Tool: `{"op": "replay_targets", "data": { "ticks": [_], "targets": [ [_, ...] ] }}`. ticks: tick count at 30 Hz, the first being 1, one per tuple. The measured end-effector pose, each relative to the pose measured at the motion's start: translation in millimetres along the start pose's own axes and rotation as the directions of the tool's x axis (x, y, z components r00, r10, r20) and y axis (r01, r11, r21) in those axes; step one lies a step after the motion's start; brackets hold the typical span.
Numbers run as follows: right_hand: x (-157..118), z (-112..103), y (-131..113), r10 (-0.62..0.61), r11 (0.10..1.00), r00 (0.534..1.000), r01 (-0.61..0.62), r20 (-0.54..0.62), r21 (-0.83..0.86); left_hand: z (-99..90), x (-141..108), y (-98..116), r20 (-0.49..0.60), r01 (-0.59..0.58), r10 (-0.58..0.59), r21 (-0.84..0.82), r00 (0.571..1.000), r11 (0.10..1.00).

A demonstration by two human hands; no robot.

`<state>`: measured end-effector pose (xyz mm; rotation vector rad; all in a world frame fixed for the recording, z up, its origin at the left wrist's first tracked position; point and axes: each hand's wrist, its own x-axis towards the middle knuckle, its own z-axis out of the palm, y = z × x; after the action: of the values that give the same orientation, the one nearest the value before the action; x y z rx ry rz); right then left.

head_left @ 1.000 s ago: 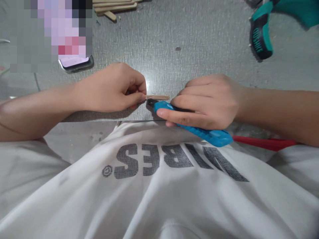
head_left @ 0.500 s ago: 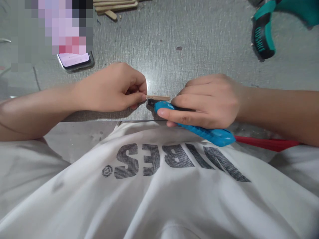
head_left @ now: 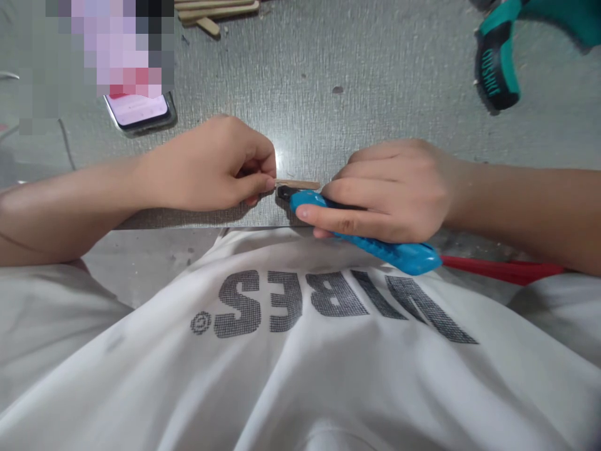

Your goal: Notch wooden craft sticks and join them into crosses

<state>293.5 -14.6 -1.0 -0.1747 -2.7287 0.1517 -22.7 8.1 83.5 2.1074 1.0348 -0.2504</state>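
Note:
Between thumb and fingers, my left hand (head_left: 220,166) pinches one end of a short wooden craft stick (head_left: 300,185) near the table's front edge. My right hand (head_left: 394,191) is wrapped round a blue utility knife (head_left: 399,250), whose black front end points left. That front end lies right beside the stick, close to my left fingertips. The stick's free end reaches toward my right fingers; whether they touch it I cannot tell. How far the blade sticks out is too small to make out.
Several wooden craft sticks (head_left: 218,11) lie at the back of the grey table (head_left: 291,113). A phone (head_left: 141,116), partly blurred out, sits at the left. A teal and black tool handle (head_left: 500,69) lies at the back right. Something red (head_left: 502,268) shows below the right forearm.
Hardly anything differs. Both hands keep their hold on the stick and the knife in nearly the same place; the view has shifted very slightly.

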Motion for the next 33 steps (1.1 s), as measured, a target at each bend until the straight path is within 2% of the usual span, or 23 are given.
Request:
{"op": "replay_targets", "data": {
  "ticks": [3, 6, 9, 14, 16, 18, 21, 23, 25, 28, 29, 33],
  "targets": [
    [0.7, -0.8, -0.6, -0.011, 1.0, 0.998, 0.012, 0.055, -0.025, -1.6, -2.9, 3.4, 0.013, 0.008, -0.008, 0.003, 1.0, 1.0],
    [0.3, -3.1, -0.4, -0.064, 0.99, 0.993, 0.076, 0.104, -0.121, -2.5, -4.1, 3.0, 0.014, 0.005, -0.005, 0.011, 1.0, 1.0],
    [-0.3, -4.8, 1.7, -0.131, 0.974, 0.991, 0.135, 0.034, -0.183, 2.8, -2.7, -3.8, -0.018, -0.018, 0.02, 0.086, 1.0, 0.996],
    [2.3, 3.2, 2.0, -0.182, 0.965, 0.978, 0.157, -0.106, -0.208, 23.1, 0.9, -11.2, -0.099, -0.035, 0.061, 0.253, 0.993, 0.967],
    [5.7, 7.0, -2.5, -0.163, 0.972, 0.973, 0.131, -0.164, -0.193, 30.9, 1.6, -11.0, -0.108, -0.033, 0.074, 0.343, 0.991, 0.939],
    [11.1, 5.4, -9.0, -0.056, 0.987, 0.988, 0.034, -0.141, -0.155, 36.6, 1.4, -10.9, -0.107, -0.042, 0.093, 0.407, 0.99, 0.913],
    [21.3, -8.7, -16.7, 0.019, 0.996, 0.985, -0.034, -0.169, -0.088, 39.4, -0.9, -10.8, -0.112, -0.058, 0.112, 0.397, 0.987, 0.916],
    [26.1, -18.9, -18.6, 0.026, 0.999, 0.999, -0.027, -0.032, -0.044, 37.9, -3.6, -9.1, -0.109, -0.057, 0.106, 0.375, 0.988, 0.925],
    [26.6, -21.8, -18.8, 0.065, 0.998, 0.997, -0.065, -0.034, 0.011, 35.0, -5.7, -5.9, -0.107, -0.046, 0.091, 0.363, 0.99, 0.931],
    [18.6, -8.6, -18.6, 0.111, 0.994, 0.991, -0.109, -0.078, 0.021, 30.6, -6.1, -0.3, -0.099, -0.021, 0.062, 0.37, 0.993, 0.929],
    [14.6, -1.6, -18.4, 0.142, 0.99, 0.98, -0.144, -0.142, -0.007, 29.5, -5.6, 1.2, -0.092, -0.016, 0.055, 0.379, 0.994, 0.925],
    [-0.4, 19.4, -16.9, 0.042, 0.983, 0.974, -0.081, -0.222, -0.168, 26.8, -2.5, 2.4, -0.079, -0.021, 0.056, 0.385, 0.995, 0.923]
  ]
}}
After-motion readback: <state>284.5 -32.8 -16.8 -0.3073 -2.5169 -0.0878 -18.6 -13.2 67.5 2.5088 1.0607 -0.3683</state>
